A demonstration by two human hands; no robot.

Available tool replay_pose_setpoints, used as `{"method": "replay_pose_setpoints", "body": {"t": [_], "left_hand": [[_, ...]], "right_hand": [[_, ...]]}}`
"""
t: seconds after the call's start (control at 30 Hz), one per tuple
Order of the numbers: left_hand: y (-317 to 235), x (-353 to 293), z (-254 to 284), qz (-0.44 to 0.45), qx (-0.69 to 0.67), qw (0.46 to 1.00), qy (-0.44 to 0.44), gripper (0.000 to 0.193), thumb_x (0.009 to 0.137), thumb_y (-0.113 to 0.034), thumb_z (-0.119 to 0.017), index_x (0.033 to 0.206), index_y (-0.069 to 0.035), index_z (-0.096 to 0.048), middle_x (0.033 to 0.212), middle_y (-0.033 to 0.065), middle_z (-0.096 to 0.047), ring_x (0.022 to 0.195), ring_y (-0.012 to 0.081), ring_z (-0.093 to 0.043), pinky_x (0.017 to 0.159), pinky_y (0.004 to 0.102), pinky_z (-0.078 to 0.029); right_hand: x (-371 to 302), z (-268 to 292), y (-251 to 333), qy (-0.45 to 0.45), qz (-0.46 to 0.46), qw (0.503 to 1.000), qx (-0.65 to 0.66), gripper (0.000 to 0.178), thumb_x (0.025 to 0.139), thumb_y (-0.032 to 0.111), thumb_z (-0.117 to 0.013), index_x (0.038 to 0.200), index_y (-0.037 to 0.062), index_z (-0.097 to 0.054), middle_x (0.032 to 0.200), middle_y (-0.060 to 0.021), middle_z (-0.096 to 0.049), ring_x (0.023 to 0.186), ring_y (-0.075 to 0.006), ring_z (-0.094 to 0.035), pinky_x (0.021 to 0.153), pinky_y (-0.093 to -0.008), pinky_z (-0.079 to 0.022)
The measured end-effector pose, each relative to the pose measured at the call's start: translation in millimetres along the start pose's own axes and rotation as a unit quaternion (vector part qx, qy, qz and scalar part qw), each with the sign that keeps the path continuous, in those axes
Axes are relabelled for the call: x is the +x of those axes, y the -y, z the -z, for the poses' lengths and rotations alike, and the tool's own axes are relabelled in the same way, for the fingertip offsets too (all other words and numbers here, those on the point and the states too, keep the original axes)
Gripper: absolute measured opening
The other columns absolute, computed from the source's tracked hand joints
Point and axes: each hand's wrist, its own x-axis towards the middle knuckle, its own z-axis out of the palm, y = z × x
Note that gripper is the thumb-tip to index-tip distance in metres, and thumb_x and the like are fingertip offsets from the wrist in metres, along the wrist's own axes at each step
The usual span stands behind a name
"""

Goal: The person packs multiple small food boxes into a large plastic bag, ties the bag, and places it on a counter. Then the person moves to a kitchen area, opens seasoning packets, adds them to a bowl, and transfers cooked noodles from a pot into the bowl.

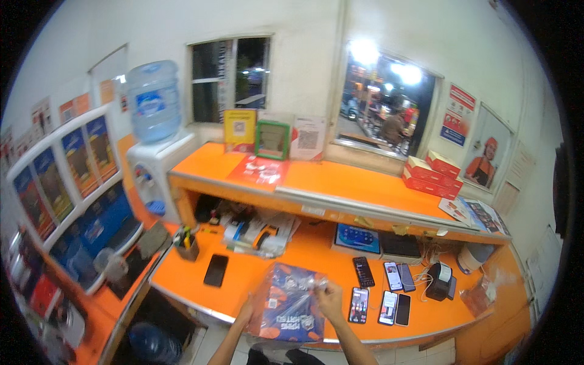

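A blue box with orange patches and white print (285, 307), inside a clear plastic bag, is in front of me at the near edge of the orange counter (237, 298). My left hand (246, 309) is at its left side, with its fingers partly hidden along the bag. At the upper right corner, my right hand (330, 300) has its fingers closed on the plastic bag (317, 283). Left of the box lies a dark phone (216, 270). Several phones are to its right, among them one with a lit screen (359, 304).
A raised orange shelf (340, 182) spans the back, bearing sign stands and red boxes (432, 175). Below it are papers (261, 237), a tablet box (356, 238) and a black receipt printer (439, 281). A pen holder (186, 244) and water dispenser (159, 164) stand left.
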Motion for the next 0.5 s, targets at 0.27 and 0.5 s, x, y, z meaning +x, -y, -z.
{"method": "replay_pose_setpoints", "body": {"t": [0.27, 0.5], "left_hand": [[-88, 55, 51, 0.160, -0.230, 0.928, 0.245, 0.064, 0.088, -0.053, -0.024, 0.121, -0.001, -0.041, 0.107, 0.0106, -0.052, 0.096, 0.0181, -0.051, 0.081, 0.0307, -0.042], [-286, 0, 49, -0.075, -0.034, 0.996, -0.016, 0.057, 0.089, -0.043, -0.027, 0.125, 0.000, -0.034, 0.122, 0.0145, -0.042, 0.114, 0.0250, -0.038, 0.095, 0.0355, -0.029]], "right_hand": [[61, -61, -23, 0.122, 0.021, 0.982, -0.141, 0.016, 0.077, 0.004, -0.051, 0.090, 0.0003, -0.061, 0.077, -0.0106, -0.062, 0.063, -0.0149, -0.056, 0.058, -0.0252, -0.044], [34, -4, 16, 0.208, -0.037, 0.968, -0.135, 0.074, 0.077, 0.018, -0.062, 0.134, 0.0066, -0.016, 0.132, -0.0149, -0.030, 0.111, -0.0254, -0.042, 0.090, -0.0368, -0.037]]}}
